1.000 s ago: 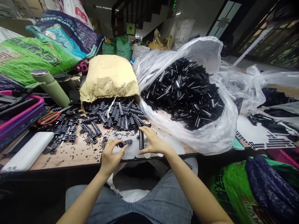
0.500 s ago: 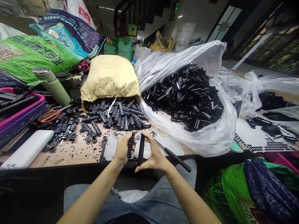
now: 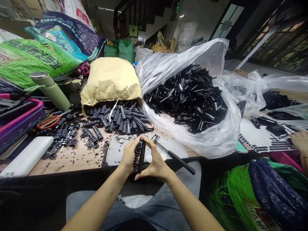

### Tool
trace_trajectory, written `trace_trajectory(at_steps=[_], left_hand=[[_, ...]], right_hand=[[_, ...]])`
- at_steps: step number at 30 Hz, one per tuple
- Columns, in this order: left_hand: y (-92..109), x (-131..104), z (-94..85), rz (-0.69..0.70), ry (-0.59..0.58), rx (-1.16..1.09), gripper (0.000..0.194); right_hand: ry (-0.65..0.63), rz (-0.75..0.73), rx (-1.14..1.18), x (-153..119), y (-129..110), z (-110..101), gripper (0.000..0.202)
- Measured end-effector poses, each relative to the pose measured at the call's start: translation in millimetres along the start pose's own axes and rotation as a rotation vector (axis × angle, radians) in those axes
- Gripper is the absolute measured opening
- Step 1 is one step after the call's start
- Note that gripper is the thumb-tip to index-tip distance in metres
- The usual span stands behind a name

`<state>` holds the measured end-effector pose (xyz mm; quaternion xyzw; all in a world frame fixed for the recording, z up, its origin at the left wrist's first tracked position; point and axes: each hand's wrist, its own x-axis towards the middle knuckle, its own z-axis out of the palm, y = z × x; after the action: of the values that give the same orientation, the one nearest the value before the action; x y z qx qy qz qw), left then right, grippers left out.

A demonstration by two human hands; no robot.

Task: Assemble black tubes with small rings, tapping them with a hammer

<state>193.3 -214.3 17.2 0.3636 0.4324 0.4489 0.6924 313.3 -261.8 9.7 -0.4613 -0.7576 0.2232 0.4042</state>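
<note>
My left hand (image 3: 129, 154) is closed round a black roller with rows of white characters (image 3: 137, 153). Between thumb and fingers, my right hand (image 3: 156, 160) grips a smooth black plastic piece (image 3: 141, 155), long and narrow. The two parts are side by side, close together or touching; my fingers hide the exact contact. Beneath the hands lies a pale grey plate (image 3: 115, 154) at the table's front edge. A hammer (image 3: 173, 154) with a dark handle rests on it, just right of my right hand.
Many similar rollers (image 3: 120, 118) spill from a yellow sack (image 3: 112, 77). A clear plastic bag (image 3: 216, 141) holds black plastic parts (image 3: 187, 96). Red-handled scissors (image 3: 49, 123), a white power bank (image 3: 29, 155) and a green flask (image 3: 50, 91) are at left. Another person's hand (image 3: 299, 142) shows at far right.
My right hand has brought the black plastic piece left, up against the roller in my left hand. Another person's hand has come into view at the right edge.
</note>
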Motion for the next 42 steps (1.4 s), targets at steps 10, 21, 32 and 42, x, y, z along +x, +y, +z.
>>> trace_trajectory(at_steps=[10,21,32,42], left_hand=[[4.7,-4.9,7.1,-0.250,-0.070,-0.110,0.034],[-24.1,4.0,-2.6,0.125,-0.171,0.495,0.043],[-38.8,20.3,-33.9,0.862,-0.362,1.593,0.041],[-46.0,18.0,-33.8,0.940,-0.291,1.711,0.042]], right_hand=[[0.049,0.134,0.062,-4.3,8.8,11.1,0.112],[0.218,0.347,-0.141,-17.7,20.1,33.3,0.099],[0.096,0.624,-0.844,-43.1,41.0,-43.5,0.022],[-0.078,0.728,-0.595,-49.1,-1.0,-34.5,0.032]])
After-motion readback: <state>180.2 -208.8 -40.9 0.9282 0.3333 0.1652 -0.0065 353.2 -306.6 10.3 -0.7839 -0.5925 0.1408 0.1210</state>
